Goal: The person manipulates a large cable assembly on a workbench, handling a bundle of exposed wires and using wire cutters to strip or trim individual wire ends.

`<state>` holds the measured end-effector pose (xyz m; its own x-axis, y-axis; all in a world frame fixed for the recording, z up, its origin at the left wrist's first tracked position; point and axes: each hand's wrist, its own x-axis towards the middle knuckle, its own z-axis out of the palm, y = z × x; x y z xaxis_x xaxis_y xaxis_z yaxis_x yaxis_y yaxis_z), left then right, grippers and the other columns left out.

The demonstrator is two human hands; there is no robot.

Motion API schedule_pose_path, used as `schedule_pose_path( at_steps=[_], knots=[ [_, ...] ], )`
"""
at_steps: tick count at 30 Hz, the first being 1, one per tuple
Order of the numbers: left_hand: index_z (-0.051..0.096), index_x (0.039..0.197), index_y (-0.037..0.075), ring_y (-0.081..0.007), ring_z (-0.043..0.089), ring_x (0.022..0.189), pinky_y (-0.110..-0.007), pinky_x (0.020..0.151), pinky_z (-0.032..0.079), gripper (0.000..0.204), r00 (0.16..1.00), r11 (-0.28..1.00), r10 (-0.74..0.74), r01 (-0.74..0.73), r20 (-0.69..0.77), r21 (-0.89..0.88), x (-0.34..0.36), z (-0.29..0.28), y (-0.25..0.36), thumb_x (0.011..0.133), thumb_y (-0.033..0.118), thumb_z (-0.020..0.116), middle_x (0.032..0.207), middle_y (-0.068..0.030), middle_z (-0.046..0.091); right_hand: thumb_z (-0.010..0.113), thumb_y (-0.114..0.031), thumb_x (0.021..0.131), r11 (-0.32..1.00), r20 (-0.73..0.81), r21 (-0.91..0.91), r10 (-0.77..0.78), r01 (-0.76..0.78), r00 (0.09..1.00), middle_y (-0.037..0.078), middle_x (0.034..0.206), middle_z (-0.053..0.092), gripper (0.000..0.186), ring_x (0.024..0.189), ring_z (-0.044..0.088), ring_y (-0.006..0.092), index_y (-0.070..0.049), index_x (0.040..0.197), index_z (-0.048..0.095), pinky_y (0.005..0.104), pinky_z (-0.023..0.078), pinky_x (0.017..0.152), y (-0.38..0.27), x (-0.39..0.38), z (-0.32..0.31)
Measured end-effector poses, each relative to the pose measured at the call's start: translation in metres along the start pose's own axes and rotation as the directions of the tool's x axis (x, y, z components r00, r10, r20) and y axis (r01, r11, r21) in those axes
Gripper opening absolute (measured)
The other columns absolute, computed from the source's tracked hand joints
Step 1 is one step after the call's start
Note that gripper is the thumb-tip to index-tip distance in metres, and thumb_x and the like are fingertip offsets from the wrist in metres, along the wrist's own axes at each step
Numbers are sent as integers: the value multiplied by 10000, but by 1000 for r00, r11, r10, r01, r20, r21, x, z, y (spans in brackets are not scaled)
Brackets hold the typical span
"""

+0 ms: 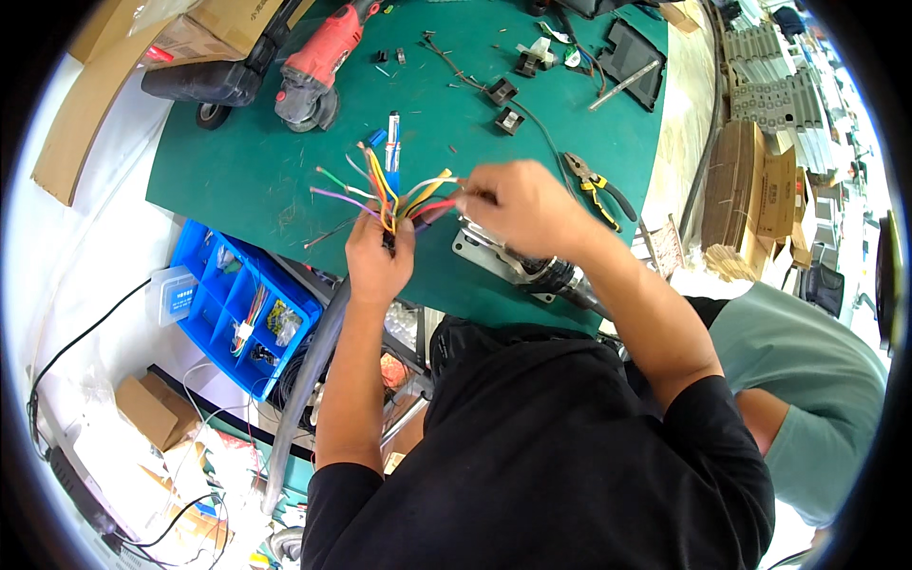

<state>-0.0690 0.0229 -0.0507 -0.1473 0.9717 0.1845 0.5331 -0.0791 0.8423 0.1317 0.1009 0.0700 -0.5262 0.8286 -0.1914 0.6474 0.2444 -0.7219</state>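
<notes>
A multi-core cable's fanned-out coloured wires rise above the green table: purple, green, white, yellow, orange and red strands. My left hand is closed around the base of this bundle, where the dark sheath shows. At the bundle's right side, my right hand has its fingers pinched at the end of a red wire; the motion blurs them slightly. Just below that hand lies a metal device with a flat plate, partly hidden by the wrist. A blue-and-white tube lies behind the wires.
Yellow-and-black pliers lie right of my hand. A red angle grinder rests at the far left, black clips and a dark tray at the back. A blue compartment bin stands left, below table level. A person in green is at right.
</notes>
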Motion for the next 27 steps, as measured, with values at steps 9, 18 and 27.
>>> schedule_pose_path(
  at_steps=[9,18,27],
  knots=[
    [638,952,-51,-350,659,1018,-384,830,542,167,1000,998,-20,21,17,-57,-10,12,-12,883,95,676,1366,-278,520,629,-125,783,847,-60,-367,-434,384,899,122,762,630,113,671,647,270,-26,818,586,370,540,581,-36,-55,89],
    [645,1194,-22,-121,591,701,-283,607,473,349,969,961,-225,203,-106,-186,-8,2,-4,1036,236,471,816,-87,639,688,-212,863,992,-396,-77,-123,100,910,122,800,635,206,809,641,318,-37,966,654,436,521,711,-3,-74,53],
    [669,1105,-85,-182,644,793,-315,703,499,456,921,899,-379,342,-93,-274,-3,-5,6,1059,276,393,913,-154,695,693,-314,867,996,8,-17,91,-91,996,190,1034,690,518,920,661,332,22,1242,571,419,503,782,25,5,25]
  ],
)
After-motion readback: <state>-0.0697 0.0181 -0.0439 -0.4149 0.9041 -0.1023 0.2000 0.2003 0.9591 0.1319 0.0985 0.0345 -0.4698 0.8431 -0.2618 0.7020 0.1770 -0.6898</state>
